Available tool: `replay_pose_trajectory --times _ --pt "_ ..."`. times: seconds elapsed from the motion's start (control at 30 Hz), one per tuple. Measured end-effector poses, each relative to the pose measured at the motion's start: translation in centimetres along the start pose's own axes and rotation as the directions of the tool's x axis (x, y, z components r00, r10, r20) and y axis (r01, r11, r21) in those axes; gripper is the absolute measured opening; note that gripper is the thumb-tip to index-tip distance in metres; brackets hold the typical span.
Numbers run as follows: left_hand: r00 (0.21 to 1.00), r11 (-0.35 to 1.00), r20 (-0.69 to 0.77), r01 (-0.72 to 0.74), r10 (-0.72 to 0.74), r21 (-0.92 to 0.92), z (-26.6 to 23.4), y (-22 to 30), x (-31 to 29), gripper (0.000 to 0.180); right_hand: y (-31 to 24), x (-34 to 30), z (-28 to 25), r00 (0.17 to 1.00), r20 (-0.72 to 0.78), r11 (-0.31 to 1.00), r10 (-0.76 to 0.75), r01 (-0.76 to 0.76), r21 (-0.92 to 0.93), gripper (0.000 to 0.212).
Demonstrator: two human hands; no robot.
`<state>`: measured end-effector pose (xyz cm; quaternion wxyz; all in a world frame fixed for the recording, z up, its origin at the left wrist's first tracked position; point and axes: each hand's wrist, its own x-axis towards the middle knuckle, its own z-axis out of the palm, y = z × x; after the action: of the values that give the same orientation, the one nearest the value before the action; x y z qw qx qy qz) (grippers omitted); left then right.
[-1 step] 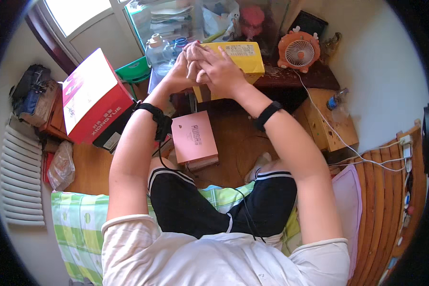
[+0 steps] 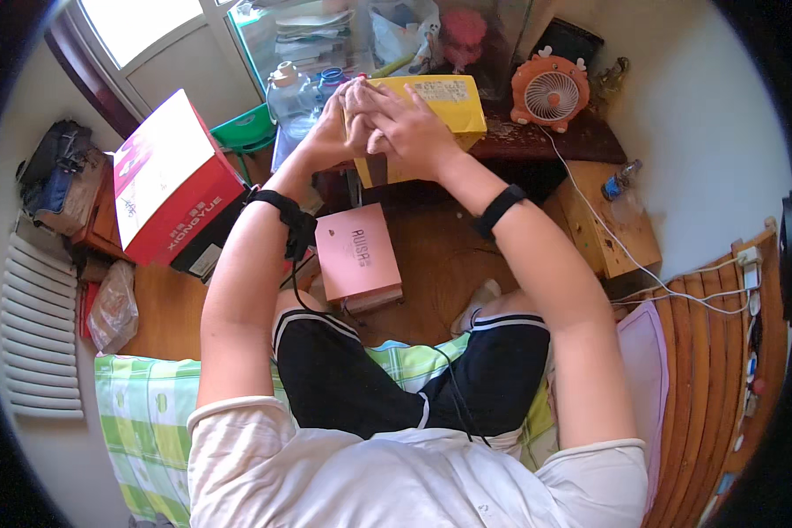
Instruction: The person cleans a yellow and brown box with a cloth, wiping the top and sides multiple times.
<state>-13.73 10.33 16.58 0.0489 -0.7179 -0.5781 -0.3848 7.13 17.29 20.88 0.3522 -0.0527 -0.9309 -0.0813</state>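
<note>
My left hand [image 2: 327, 141] and my right hand [image 2: 411, 130] are raised in front of me with arms stretched out. They press together at the fingers, which are bent and overlap. Whether anything small lies between them is hidden. Behind the hands a yellow box [image 2: 460, 104] stands at the table's edge, partly covered by my right hand. Just left of them are two clear plastic bottles, the nearer one a large jug [image 2: 288, 99]. Below, a pink box [image 2: 358, 250] lies between my knees and the table.
A large red and white box [image 2: 180, 189] stands at the left by a green stool [image 2: 245, 130]. On the dark table [image 2: 581, 145] at the right sits an orange fan [image 2: 550, 95], its white cable trailing down past a wooden stool [image 2: 597, 220]. Green checked cloth [image 2: 141, 405] covers my seat.
My right wrist and forearm have shifted very slightly to the right. Both hands stay pressed together, and the view has tilted a touch.
</note>
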Motion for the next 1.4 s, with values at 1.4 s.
replay_pose_trajectory --times 1.4 --pt "0.998 0.997 0.016 -0.054 0.055 -0.056 -0.1 1.7 1.2 0.101 0.1 0.6 0.8 1.0 0.002 0.995 -0.007 0.007 -0.097 0.049"
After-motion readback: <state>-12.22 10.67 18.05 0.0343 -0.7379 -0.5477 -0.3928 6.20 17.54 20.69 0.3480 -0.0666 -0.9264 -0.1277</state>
